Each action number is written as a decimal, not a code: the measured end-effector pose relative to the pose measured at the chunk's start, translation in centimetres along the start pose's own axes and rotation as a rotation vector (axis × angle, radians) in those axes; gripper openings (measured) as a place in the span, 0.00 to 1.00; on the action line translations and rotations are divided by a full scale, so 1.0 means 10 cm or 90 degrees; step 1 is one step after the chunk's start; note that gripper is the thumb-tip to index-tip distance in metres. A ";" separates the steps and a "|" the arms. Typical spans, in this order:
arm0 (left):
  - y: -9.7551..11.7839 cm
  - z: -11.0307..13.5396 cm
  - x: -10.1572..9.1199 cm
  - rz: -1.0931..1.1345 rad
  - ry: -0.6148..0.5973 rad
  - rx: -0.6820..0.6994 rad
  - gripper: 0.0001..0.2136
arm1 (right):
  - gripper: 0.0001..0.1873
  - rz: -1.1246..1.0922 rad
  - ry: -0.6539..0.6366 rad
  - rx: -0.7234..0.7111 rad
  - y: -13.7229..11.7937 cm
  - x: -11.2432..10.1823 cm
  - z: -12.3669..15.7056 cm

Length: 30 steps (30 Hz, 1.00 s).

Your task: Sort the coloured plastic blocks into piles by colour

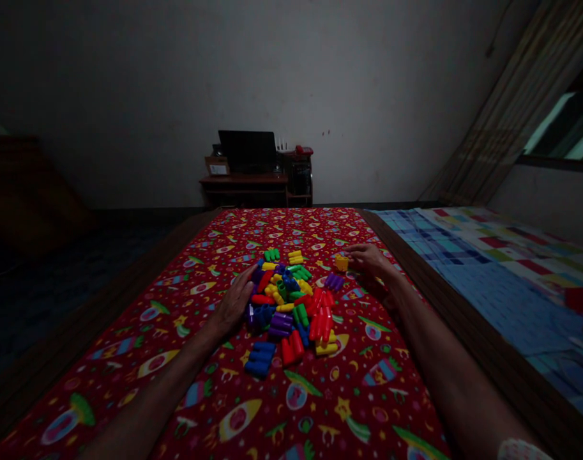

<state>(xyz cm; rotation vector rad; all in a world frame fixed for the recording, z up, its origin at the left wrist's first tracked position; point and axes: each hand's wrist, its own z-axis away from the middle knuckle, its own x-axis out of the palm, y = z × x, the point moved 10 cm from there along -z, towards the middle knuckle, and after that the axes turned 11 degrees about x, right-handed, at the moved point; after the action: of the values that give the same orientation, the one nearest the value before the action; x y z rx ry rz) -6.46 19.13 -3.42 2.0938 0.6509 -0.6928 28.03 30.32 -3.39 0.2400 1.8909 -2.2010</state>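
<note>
A pile of coloured plastic blocks point(291, 306), red, blue, green, yellow and purple, lies in the middle of a red patterned sheet point(291, 396). My left hand point(234, 300) rests flat against the pile's left side, fingers stretched out. My right hand point(368, 260) reaches to the pile's far right, its fingertips touching a lone yellow block point(341, 262). A purple block point(334, 281) lies just below that hand.
The red sheet covers a bed with dark wooden edges point(444, 281). A checked blanket point(487, 268) lies to the right. A low desk with a dark screen point(247, 152) stands against the far wall. A curtain point(511, 108) hangs at the right window.
</note>
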 end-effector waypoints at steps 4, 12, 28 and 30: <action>0.01 0.00 -0.01 -0.008 0.001 0.003 0.30 | 0.12 -0.018 0.162 0.049 0.23 -0.50 -0.04; 0.04 -0.02 -0.02 -0.029 -0.009 0.006 0.32 | 0.19 0.405 0.043 -0.203 -0.12 0.31 0.06; 0.03 0.03 0.01 -0.002 -0.026 -0.014 0.32 | 0.26 0.455 0.403 -0.167 0.13 -0.69 -0.13; 0.03 0.02 0.01 0.000 -0.028 -0.017 0.32 | 0.24 0.456 0.382 -0.245 -0.12 -0.42 -0.05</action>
<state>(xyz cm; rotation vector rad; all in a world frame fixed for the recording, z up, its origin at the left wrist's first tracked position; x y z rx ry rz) -6.23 18.83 -3.48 2.0479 0.6324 -0.7236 31.69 31.22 -1.18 1.3727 1.9921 -1.3380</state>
